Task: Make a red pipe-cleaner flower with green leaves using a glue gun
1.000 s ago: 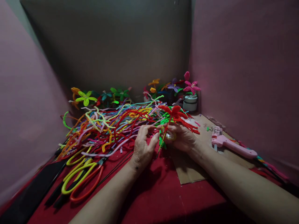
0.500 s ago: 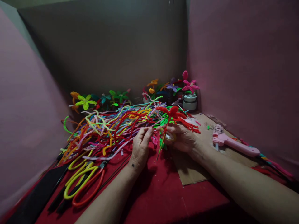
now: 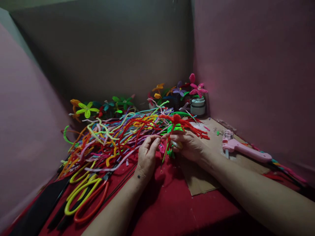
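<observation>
My right hand (image 3: 188,144) is closed around the stem of a red pipe-cleaner flower (image 3: 176,118). The flower's petals stand above the fingers, and its thin green stem slants down to the left below them. A pale, shiny round thing, maybe a roll of tape, shows in part between the same fingers. My left hand (image 3: 147,155) is closed in a pinch close to the stem, its thumb against the forefinger. What it pinches is too small to make out. Green pipe-cleaner pieces (image 3: 170,151) and a bit of pink show behind the hands.
A heap of coloured pipe cleaners (image 3: 123,131) spreads over the red cloth (image 3: 167,203). Scissors (image 3: 83,196) with yellow and red handles lie left. On the right, a pink glue gun (image 3: 246,150) rests on cardboard (image 3: 200,183). Finished flowers (image 3: 87,109) and a pale pot (image 3: 197,106) line the back.
The view has shifted slightly, moving everything a little to the left. The red flower has turned and sunk slightly in my right hand. Both hands keep their grips.
</observation>
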### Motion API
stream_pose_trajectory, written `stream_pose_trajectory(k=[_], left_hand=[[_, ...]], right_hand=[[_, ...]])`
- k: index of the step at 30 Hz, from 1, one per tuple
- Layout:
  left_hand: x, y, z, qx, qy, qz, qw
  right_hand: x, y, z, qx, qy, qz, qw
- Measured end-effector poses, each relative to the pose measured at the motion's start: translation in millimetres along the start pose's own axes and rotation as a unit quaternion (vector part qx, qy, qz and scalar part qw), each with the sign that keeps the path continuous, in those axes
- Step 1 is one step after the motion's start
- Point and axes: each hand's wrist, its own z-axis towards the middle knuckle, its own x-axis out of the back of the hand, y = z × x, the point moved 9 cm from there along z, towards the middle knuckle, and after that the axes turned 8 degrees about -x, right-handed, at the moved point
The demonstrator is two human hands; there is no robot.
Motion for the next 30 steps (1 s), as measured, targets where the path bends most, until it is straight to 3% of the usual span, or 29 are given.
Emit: stream_pose_trajectory(k=[7,16,21,25,30], left_hand=[[-0.7,-4.0,0.9,-0.003,-0.019,0.015,1.0],[-12.3,1.7,-4.8,-0.002,-0.028,-0.045,0.999],[-15.3,4.3,-8.9,-0.074,-0.035,0.069,0.994],[-15.8,15.6,-15.4,-0.156,-0.037,0.235,0.959],[-24.2,42.2,-26.3,-0.314,-0.029,0.382,0.869]], right_hand=[[6.4,4.8,3.0,0.017,0.023,-0.027,0.999],[11.8,4.6,2.0,0.034,0.067,-0.043,0.996],[6.6,2.6,-2.6,0.061,0.076,-0.032,0.995],[2.8,4.4,-6.2,0.049,0.099,-0.034,0.993],[5.2,6.9,-9.9,0.042,0.137,-0.042,0.989]])
